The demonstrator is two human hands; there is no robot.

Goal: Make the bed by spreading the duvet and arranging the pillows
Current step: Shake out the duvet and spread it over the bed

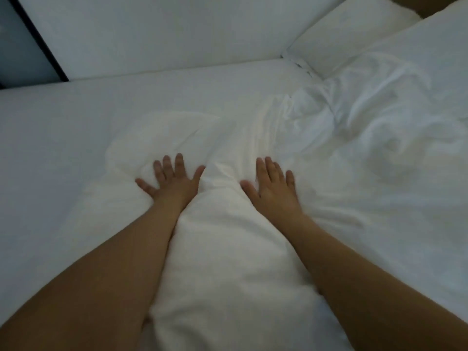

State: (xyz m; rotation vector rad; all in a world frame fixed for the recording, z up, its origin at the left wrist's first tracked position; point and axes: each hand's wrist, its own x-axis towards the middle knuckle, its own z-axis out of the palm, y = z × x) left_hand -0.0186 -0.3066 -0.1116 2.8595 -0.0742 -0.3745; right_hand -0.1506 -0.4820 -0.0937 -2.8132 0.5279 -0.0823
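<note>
Both hands lie flat on the white duvet [228, 249] with the fingers spread: the left hand [171, 177] presses on the puffed part toward the bare sheet [50, 148], and the right hand [272, 183] presses just beside a raised fold that runs between the two hands. Neither hand pinches or grips the cloth; the palms only push down on it. The duvet covers the near and right part of the bed, and it is bunched and wrinkled on the right side, while the left and far part of the mattress shows only the smooth sheet. I judge that the duvet is light, soft and full of air, so it gives way under the palms and rises again beside them. It will not slide as one stiff piece; a push probably moves only the cloth near the hand and makes new wrinkles further away. For spreading it toward the uncovered side, I think it is better to take hold of its edge or corner, near the left hand, and pull, and then smooth with flat palms. Two white pillows [342, 34] lie at the far right, at the head of the bed, one beside the other, and their final arranging seems not yet done. No container is visible here, so nothing can be said about contents.
</note>
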